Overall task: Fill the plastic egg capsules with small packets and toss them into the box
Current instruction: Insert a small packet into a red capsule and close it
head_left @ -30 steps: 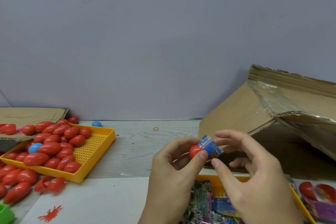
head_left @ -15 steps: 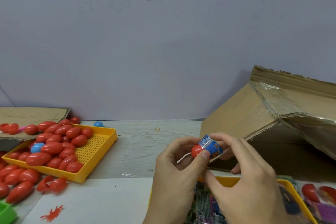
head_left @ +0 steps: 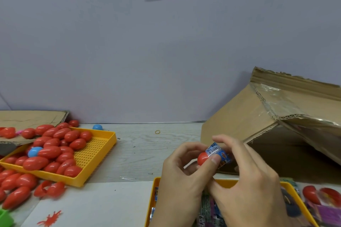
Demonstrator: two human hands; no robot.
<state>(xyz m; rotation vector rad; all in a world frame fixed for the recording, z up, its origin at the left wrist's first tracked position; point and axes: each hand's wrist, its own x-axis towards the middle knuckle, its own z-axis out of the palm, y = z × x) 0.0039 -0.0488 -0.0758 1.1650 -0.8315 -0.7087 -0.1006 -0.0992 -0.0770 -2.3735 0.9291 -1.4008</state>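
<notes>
Both hands on one red capsule

The left hand [head_left: 182,175] pinches the red capsule [head_left: 202,158]; the right hand [head_left: 249,186] fingers grip the blue packet [head_left: 217,153] at its mouth.

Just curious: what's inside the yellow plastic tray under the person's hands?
Printed small packets show in the yellow plastic tray; the left hand and right hand cover its middle.
</notes>
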